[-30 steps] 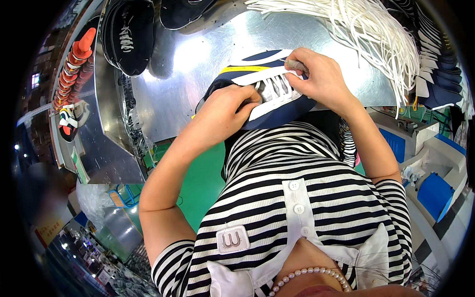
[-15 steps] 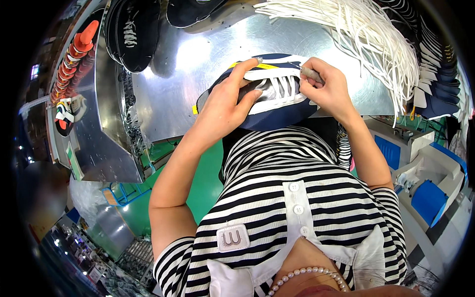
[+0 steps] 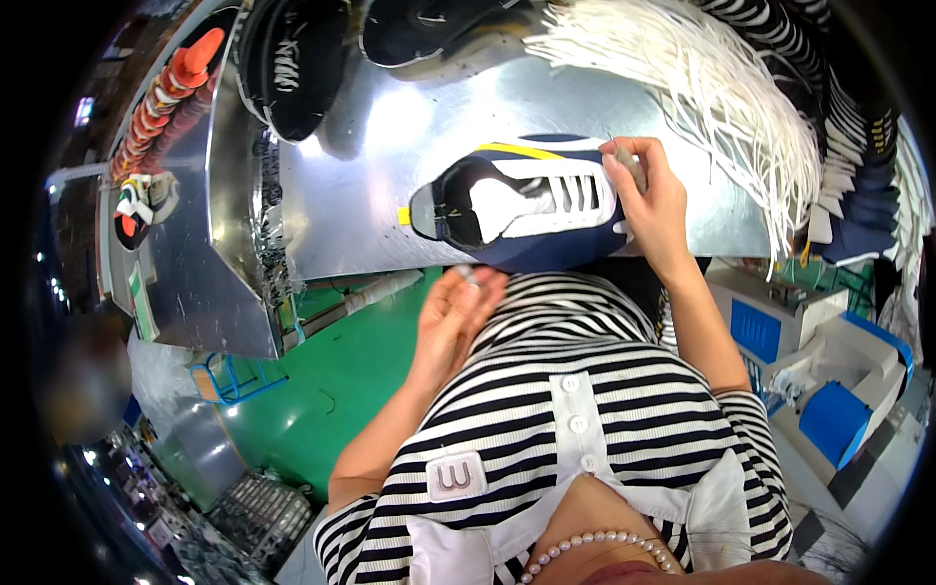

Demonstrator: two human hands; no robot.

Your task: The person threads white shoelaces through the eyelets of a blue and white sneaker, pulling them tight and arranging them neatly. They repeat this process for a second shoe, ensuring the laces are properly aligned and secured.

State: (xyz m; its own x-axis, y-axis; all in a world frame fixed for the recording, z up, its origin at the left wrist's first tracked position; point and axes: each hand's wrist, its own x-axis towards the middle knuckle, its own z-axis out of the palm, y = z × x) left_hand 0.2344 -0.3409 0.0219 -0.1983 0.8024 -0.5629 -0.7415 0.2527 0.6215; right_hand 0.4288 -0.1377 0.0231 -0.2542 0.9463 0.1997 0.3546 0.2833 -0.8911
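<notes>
A navy shoe is steadied at the near edge of a metal bench.

Nearest, the left hand (image 3: 458, 317) is held against the black-and-white striped shirt (image 3: 575, 390), below the bench edge — its fingers are curled around a small pale object (image 3: 470, 277) too small to be identified. Just beyond, the navy-blue sports shoe with white panels and a yellow stripe (image 3: 517, 200) is laid on its side on the shiny sheet-metal bench (image 3: 390, 127), opening turned to the left. Its toe end is gripped by the right hand (image 3: 648, 200), fingers closed, a thin grey tool (image 3: 629, 161) pinched between them. Farther back, a thick bundle of white laces (image 3: 702, 78) is spread over the bench — and two dark shoes (image 3: 292, 58) are seen at its far left edge.
</notes>
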